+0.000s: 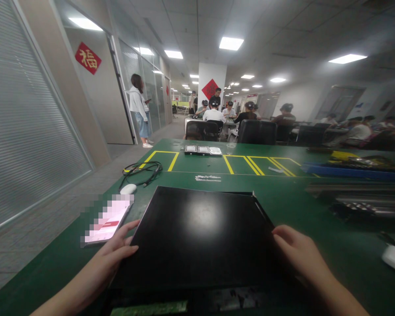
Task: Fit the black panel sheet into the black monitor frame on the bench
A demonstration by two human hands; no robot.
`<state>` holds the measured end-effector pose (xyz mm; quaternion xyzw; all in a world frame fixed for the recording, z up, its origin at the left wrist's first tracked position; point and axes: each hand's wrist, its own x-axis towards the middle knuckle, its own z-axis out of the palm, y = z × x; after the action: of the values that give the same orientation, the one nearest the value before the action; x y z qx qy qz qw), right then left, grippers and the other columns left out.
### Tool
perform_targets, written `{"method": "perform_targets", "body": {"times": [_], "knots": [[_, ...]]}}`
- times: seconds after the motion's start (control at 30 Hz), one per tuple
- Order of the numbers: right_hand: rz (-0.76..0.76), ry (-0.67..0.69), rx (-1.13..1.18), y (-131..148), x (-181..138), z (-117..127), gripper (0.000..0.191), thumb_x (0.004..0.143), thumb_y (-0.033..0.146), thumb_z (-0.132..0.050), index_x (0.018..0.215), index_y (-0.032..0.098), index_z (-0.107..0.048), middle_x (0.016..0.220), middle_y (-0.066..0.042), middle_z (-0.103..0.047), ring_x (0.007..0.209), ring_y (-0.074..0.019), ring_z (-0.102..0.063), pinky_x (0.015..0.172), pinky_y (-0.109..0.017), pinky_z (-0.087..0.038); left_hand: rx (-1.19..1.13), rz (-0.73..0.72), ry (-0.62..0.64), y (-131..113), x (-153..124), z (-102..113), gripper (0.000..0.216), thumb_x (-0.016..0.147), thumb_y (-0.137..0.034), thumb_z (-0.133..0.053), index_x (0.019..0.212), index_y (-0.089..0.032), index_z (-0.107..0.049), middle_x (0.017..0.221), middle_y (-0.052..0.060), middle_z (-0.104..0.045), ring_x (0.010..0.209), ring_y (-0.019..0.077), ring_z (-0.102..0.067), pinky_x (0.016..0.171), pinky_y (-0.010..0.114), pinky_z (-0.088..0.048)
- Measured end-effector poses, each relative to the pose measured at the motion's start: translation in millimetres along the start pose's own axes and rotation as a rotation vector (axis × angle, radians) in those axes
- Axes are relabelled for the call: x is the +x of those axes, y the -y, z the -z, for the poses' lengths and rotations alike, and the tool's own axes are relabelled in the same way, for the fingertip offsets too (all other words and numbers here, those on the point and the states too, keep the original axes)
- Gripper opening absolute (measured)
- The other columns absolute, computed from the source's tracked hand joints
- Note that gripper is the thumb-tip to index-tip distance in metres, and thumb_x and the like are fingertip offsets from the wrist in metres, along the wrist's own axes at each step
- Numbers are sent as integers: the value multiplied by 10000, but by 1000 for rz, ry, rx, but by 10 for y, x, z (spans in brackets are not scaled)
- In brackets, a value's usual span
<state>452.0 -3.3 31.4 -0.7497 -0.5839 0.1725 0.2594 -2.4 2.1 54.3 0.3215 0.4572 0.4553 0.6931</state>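
Black panel (pixel 197 250): held by its two side edges, its glossy face turned up and a ceiling light mirrored in it; located at the near middle of the green desk (pixel 57 274), though whether it is rested there or lifted cannot be told.
Reason for the hold: opposite edges are probably taken so that the broad piece is balanced and its smooth face is little touched.
Left hand (pixel 116 248): grip closed on the left edge, the thumb laid over the face and the fingers spread along the side; the forearm is angled in from the lower left.
Right hand (pixel 294 241): grip closed on the right edge, the thumb pressed near the rim, the other fingers largely hidden; the wrist is bent inward.
Near edge: a green circuit board (pixel 151 308) is partly shown, half lost in shadow.
Left side: a lit smartphone (pixel 108 224), a white mouse (pixel 128 189) and a looped black cable (pixel 160 167) are set beside the panel, seemingly to leave the middle free for handling.
Far side: three hard drives (pixel 203 150) are lined up in a row, apparently for order, between yellow-taped outlines (pixel 230 164).
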Motion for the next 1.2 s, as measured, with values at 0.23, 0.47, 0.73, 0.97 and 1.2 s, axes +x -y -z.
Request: {"method": "perform_targets", "body": {"times": [0.23, 0.47, 0.73, 0.97, 1.2], "knots": [[-14, 27, -17, 39, -6, 17, 286, 791, 467, -474, 838, 263, -669, 812, -9, -730, 774, -216, -667, 672, -309, -467, -13, -7, -16, 10, 24, 6, 949, 726, -193, -742, 1498, -308, -201, 1077, 50, -788, 1049, 339, -692, 901, 448, -543], [8, 14, -11, 5, 1, -3, 285, 794, 465, -467, 837, 265, -666, 813, -5, -729, 776, -213, -666, 679, -307, -464, -38, 2, 9, 28, 17, 22, 906, 761, -185, -705, 1501, -314, -197, 1082, 42, -786, 1064, 337, -685, 918, 459, -533], [-5, 17, -23, 12, -6, 12, 285, 798, 459, -466, 844, 266, -670, 821, -11, -732, 791, -219, -665, 689, -309, -464, -22, 15, -15, 23, 14, 24, 910, 752, -216, -718, 1498, -339, -210, 1124, 45, -772, 1095, 339, -668, 928, 462, -524], [16, 20, 15, 16, -14, 16, 277, 804, 450, -476, 832, 263, -678, 800, -13, -737, 748, -217, -672, 642, -299, -467, 12, -29, -69, 36, 22, -13, 942, 673, -272, -782, 1473, -329, -289, 1091, 52, -783, 1037, 361, -694, 876, 462, -551], [19, -17, -4, 21, -4, 10, 267, 785, 443, -493, 816, 262, -686, 778, -19, -730, 741, -226, -669, 651, -315, -476, 47, -39, -100, 30, 12, -52, 956, 645, -300, -813, 1460, -316, -313, 1035, 56, -797, 971, 368, -720, 816, 456, -573]]}}
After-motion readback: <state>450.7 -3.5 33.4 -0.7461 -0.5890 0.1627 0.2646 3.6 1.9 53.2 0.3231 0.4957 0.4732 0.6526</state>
